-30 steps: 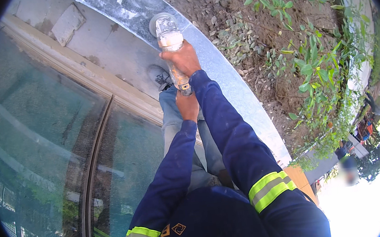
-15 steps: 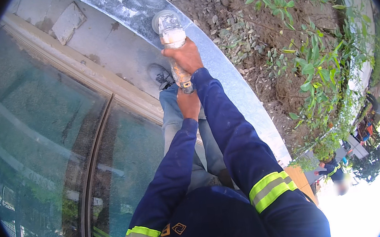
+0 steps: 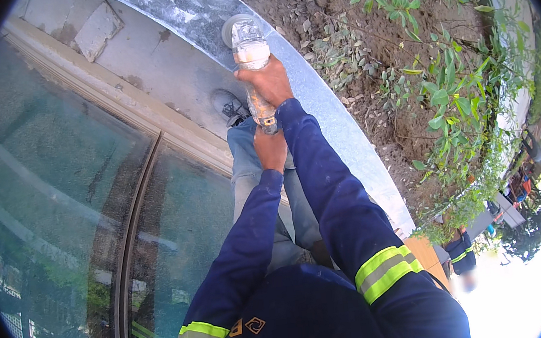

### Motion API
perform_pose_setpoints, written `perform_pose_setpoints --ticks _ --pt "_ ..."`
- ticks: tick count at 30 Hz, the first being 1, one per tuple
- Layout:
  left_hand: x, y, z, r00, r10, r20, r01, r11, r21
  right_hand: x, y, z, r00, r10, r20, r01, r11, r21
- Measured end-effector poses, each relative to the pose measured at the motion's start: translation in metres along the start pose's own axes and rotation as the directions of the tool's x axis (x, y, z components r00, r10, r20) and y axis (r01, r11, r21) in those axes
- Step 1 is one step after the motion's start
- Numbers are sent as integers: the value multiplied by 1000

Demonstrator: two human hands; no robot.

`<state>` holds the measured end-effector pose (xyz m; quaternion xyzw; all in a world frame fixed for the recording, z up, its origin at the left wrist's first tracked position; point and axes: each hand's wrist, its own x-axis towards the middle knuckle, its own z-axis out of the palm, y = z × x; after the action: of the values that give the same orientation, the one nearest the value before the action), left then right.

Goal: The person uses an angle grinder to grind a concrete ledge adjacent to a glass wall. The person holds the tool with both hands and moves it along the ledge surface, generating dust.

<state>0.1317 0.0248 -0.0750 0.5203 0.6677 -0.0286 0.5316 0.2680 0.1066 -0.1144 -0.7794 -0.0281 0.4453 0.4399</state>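
Note:
Both my hands are closed around a dust-coated angle grinder [image 3: 252,52]. My right hand [image 3: 268,82] wraps its body just behind the grinder's head. Lower down, my left hand [image 3: 271,149] grips the rear end, its fingers partly hidden beneath the tool. The round disc [image 3: 233,30] at the far end lies over the grey, dusty top of a curved stone ledge [image 3: 323,107]. Whether the disc touches the stone, I cannot tell. White dust patches show on the ledge's far stretch.
Left of me runs a glass panel [image 3: 53,172] with a pale frame. A broken slab piece [image 3: 98,31] lies on the paving beyond. My shoe [image 3: 229,106] is beside the ledge. Soil and a leafy shrub [image 3: 441,98] border its right side. Another person [image 3: 461,253] is far right.
The grinder and both my hands have shifted slightly to the right along the ledge. At the far right, the other person has moved a little left.

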Motion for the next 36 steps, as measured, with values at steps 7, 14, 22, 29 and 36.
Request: perform_pose_setpoints --ticks 7,14,22,29,36 --pt "12 7 9 1000 17 11 -17 999 -44 10 -8 -8 1000 -14 -22 14 1000 14" --pt "-1 -11 2 1000 -4 31 6 998 -68 -7 -1 -3 1000 26 9 -26 1000 -10" --pt "4 1 7 1000 9 23 -8 1000 -21 1 -2 -11 1000 4 -7 -4 1000 17" --pt "-3 -27 8 999 19 35 -17 998 -55 -13 4 -8 999 26 -18 -27 999 -21" --pt "0 -12 7 999 -19 28 21 995 -95 -4 3 -8 1000 -11 -18 11 1000 -1"
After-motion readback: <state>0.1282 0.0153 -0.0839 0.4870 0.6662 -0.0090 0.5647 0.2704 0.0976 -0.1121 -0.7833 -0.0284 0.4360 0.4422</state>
